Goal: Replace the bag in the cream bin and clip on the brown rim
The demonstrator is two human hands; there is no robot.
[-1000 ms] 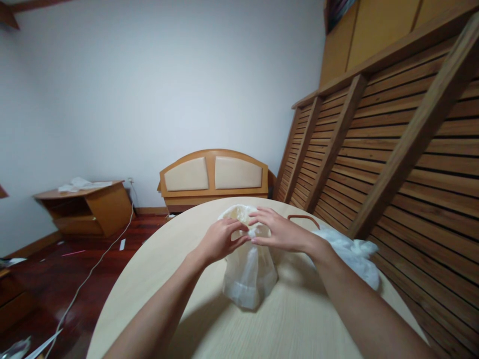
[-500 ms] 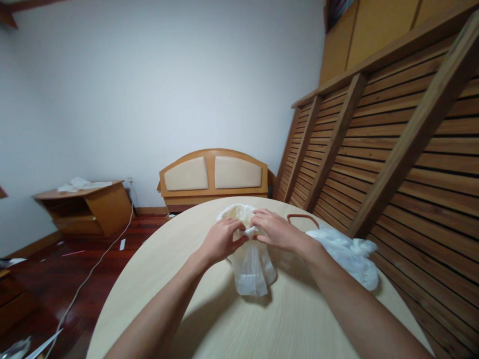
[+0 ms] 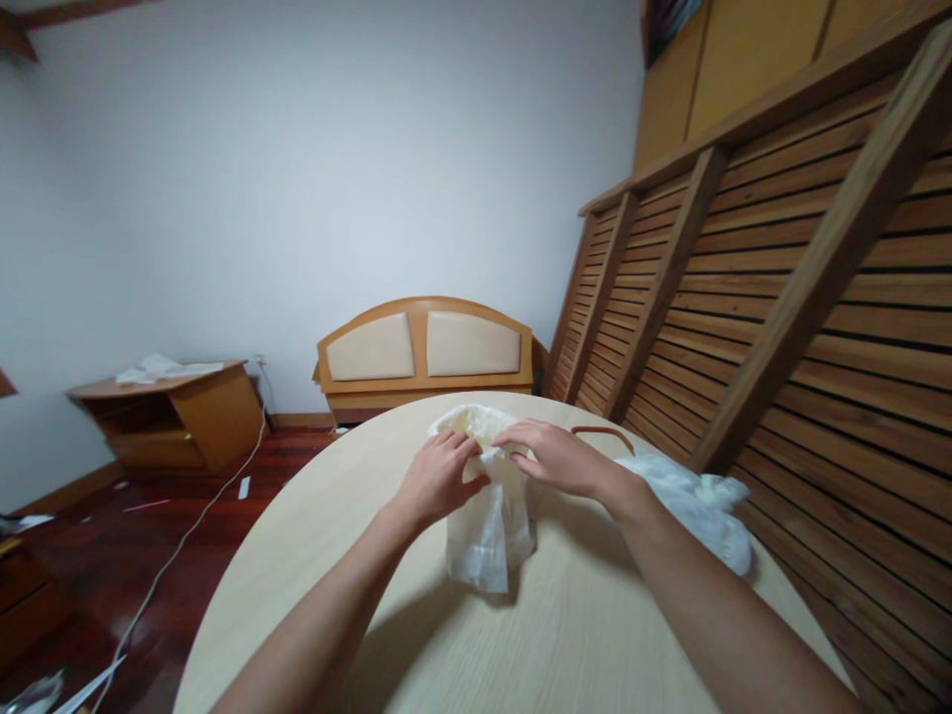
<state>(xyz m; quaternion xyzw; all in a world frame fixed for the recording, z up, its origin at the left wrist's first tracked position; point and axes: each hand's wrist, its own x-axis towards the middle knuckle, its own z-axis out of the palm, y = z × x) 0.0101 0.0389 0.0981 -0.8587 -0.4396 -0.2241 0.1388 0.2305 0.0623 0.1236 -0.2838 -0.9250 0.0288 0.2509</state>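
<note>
A thin white plastic bag (image 3: 487, 535) stands on the round table (image 3: 297, 555), its mouth facing up and a loose flap hanging down the near side. My left hand (image 3: 440, 476) has its fingers over the left of the near rim, thumb lower against the bag. On the right of that rim, my right hand (image 3: 554, 456) grips the plastic with bent fingers and thumb. Whether anything is inside the bag, I cannot tell.
A second, crumpled white plastic bag (image 3: 695, 511) lies at the table's right, near a brown curved handle (image 3: 604, 430). Slatted wooden panels (image 3: 744, 288) lean at the right. A headboard (image 3: 423, 347) stands behind the table, and a low cabinet (image 3: 178, 416) with papers is at left.
Both hands stay at the bag's rim. The pinched fold between them has loosened, the fingers have spread a little, and the hanging flap has shifted slightly left.
</note>
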